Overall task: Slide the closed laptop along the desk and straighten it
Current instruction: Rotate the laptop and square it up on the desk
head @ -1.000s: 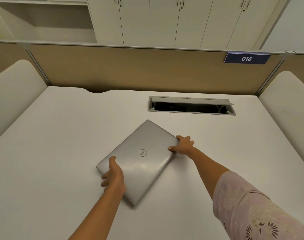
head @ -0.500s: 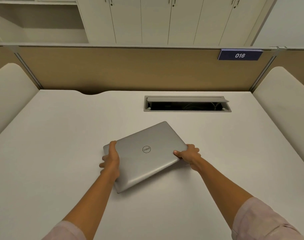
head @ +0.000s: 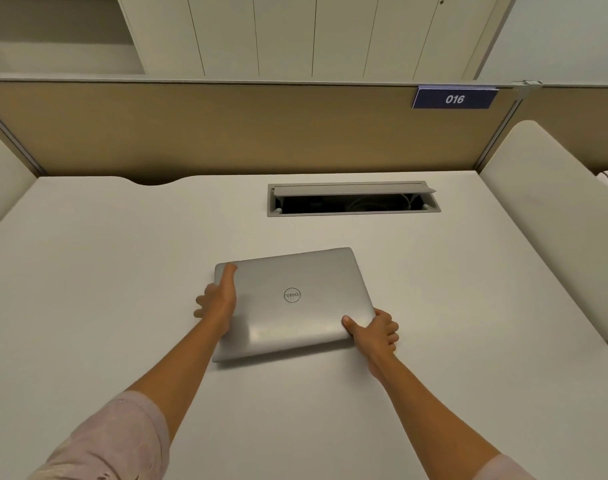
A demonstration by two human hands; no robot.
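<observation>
We see the closed laptop [head: 295,299] flat on the desk [head: 88,271] at frame centre, slightly skewed. Our left hand [head: 217,301] grips its left edge, thumb laid on the lid. Our right hand [head: 375,332] pinches the lower-right corner, fingers curled. The cable hatch [head: 352,199] lies above, apart.

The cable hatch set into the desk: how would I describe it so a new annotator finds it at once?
Start at the tan partition along the far edge of the white desk, below the blue 016 sign. Just in front of it, right of centre, is the cable hatch, beyond the closed silver laptop. It is the desk's only recessed opening: a grey-framed rectangle, lid propped open, dark inside.
</observation>
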